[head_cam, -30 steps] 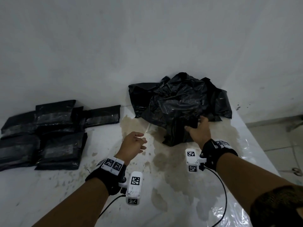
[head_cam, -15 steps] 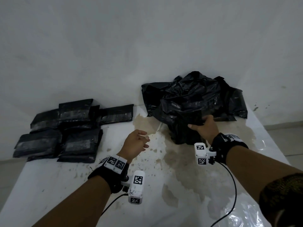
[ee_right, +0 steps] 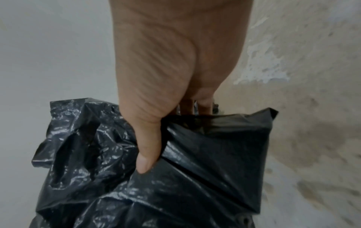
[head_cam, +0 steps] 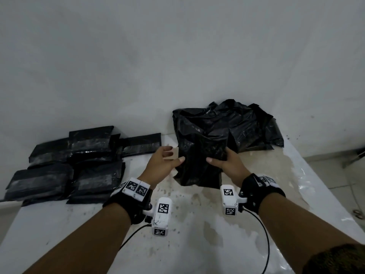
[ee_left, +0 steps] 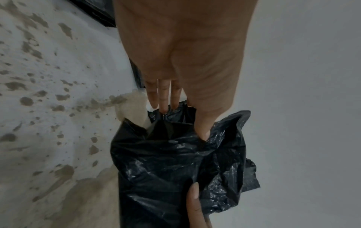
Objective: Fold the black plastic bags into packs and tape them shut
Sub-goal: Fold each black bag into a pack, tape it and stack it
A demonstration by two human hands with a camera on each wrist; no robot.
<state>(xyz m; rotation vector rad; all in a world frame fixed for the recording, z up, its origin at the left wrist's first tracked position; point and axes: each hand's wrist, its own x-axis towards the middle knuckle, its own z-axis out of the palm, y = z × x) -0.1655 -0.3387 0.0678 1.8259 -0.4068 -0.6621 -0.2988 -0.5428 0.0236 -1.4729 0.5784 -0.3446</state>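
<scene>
Right hand (head_cam: 227, 165) grips bag (head_cam: 199, 167) edge; left hand (head_cam: 161, 162) fingers spread, thumb touching it. Packs (head_cam: 75, 163) left, table (head_cam: 197, 234) front bare.

Stained white table (head_cam: 197, 244), white wall (head_cam: 177, 56)

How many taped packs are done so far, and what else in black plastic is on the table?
Taped packs: 5 visible; they overlap, so more may be hidden
Loose bag gripped by the right hand: 1
Crumpled pile of bags: 1; the bags in it cannot be counted
Total: 7
</scene>
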